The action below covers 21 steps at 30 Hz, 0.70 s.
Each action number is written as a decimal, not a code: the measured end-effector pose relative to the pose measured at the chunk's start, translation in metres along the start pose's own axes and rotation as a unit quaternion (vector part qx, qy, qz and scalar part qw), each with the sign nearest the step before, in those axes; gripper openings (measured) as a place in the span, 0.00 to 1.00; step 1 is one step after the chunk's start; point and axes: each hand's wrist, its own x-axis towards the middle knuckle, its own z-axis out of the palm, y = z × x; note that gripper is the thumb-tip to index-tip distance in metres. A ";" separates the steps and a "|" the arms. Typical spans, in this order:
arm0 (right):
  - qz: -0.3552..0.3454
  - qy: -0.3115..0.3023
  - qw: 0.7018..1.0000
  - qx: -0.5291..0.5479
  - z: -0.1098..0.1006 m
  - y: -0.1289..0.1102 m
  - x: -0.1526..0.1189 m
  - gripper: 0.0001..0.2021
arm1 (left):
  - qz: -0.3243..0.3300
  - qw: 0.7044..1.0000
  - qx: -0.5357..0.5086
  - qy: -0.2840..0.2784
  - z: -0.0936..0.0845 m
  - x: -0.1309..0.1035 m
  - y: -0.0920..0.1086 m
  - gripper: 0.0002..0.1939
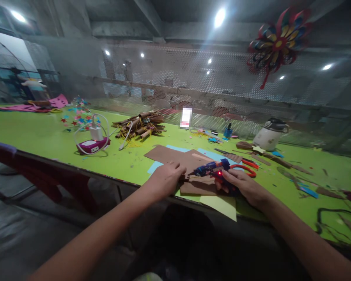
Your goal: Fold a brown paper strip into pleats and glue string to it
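My right hand (241, 183) is wrapped round a dark blue glue gun (213, 169) with a lit red light; its nozzle points left. Just left of the nozzle, my left hand (166, 177) has its fingers pressed together at the brown cardboard (163, 155), on something small and dark that I cannot make out. Light blue sheets (154, 167) lie partly under the cardboard. A pale yellow sheet (222, 207) hangs over the table's front edge. Behind the glue gun are scissors with red-orange handles (247, 170).
On the green table (41, 136) stand a purple power strip (93, 146) with a white plug and cable, a bundle of brown rolled sticks (143, 125), a white jug (267, 136) and a small blue bottle (228, 131). Paper scraps lie right. A red chair (52, 175) is front left.
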 end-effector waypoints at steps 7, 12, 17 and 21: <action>0.001 -0.020 1.000 -0.014 0.000 -0.001 0.000 0.21 | -0.021 1.000 -0.018 0.003 0.006 0.005 -0.001 0.06; 0.004 -0.012 0.999 -0.044 0.000 0.000 -0.001 0.22 | -0.023 0.997 -0.072 -0.002 -0.007 0.000 0.002 0.03; 0.004 -0.011 1.000 -0.008 0.000 -0.001 0.000 0.21 | -0.022 0.992 -0.128 0.004 -0.009 -0.003 -0.003 0.02; 0.001 -0.005 1.000 0.027 0.000 -0.001 0.002 0.22 | -0.018 0.987 -0.159 0.009 -0.001 -0.002 -0.013 0.04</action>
